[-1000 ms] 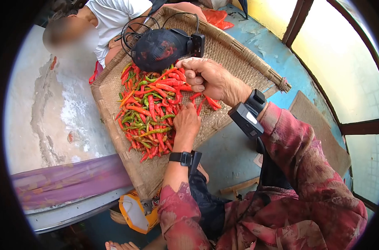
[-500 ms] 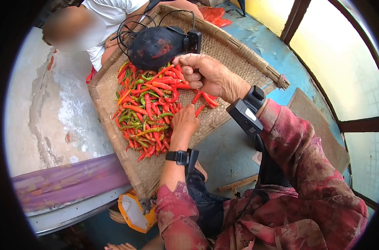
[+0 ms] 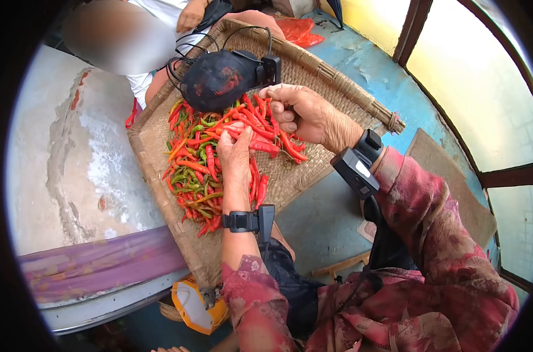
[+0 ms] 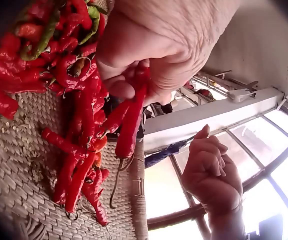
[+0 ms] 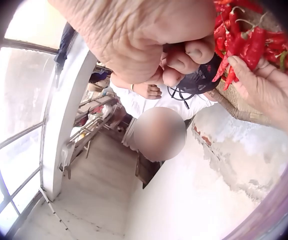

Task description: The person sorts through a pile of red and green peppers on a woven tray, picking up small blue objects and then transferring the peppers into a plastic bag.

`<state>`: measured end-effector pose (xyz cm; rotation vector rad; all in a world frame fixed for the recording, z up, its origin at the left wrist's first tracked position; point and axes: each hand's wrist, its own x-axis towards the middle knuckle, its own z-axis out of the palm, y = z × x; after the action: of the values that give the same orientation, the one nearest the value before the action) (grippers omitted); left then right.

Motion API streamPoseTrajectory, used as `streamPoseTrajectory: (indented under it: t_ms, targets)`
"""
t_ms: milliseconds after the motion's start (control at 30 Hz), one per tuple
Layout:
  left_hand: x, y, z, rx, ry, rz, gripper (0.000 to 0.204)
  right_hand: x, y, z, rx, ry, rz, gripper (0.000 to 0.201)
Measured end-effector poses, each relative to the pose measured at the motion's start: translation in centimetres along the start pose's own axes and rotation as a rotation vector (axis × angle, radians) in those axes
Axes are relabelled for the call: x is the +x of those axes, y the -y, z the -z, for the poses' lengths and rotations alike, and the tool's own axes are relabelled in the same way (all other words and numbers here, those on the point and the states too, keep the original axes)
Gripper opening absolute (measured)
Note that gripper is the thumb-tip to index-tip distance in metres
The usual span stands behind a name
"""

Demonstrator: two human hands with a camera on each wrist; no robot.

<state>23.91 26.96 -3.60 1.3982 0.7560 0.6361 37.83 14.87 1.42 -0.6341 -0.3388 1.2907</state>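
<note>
Left hand [image 3: 236, 154] pinching red chilies [image 4: 129, 125] just over the pile on the woven tray [image 3: 337, 76], right hand [image 3: 301, 111] clenched beside it holding nothing I can see, so probably best to lift slowly.

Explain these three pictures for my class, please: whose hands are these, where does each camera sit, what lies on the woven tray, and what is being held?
No machine here: a person works with bare hands, wearing three cameras. The head view looks down from the forehead; the other two sit on the wrists. On the woven tray lies a pile of red and green chillies, with a dark netted cap beside it. The left hand grips a few red chillies, seen close up in the left wrist view. The right hand has its fingers curled; whether they hold anything is unclear. Another person sits across the tray.
</note>
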Motion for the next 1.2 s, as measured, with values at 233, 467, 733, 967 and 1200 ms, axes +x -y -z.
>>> streamPoseTrajectory:
  t_ms: [233, 467, 733, 967, 1200]
  targets:
    - [0.2, 0.4, 0.0, 0.027, -0.182, -0.061, 0.036, 1.5, -1.0, 0.5, 0.159, 0.042, 0.019, 0.027]
    - [-1.4, -0.5, 1.8, 0.726, -0.198, -0.261, 0.037, 5.0, -0.4, -0.4, 0.349, -0.049, 0.166, 0.065]
    - [-4.8, 0.2, 1.7, 1.259, 0.044, -0.519, 0.027, 9.4, 0.1, -1.9, 0.352, 0.027, 0.290, 0.084]
    - [-6.0, 2.7, 2.5, 1.621, 0.295, -0.339, 0.026, 9.8, 0.3, -3.8, 0.462, 0.021, 0.386, 0.082]
    - [-5.7, 2.8, 2.5, 1.622, 0.232, -0.384, 0.021, 7.8, 0.7, -3.6, 0.496, -0.049, 0.377, 0.077]
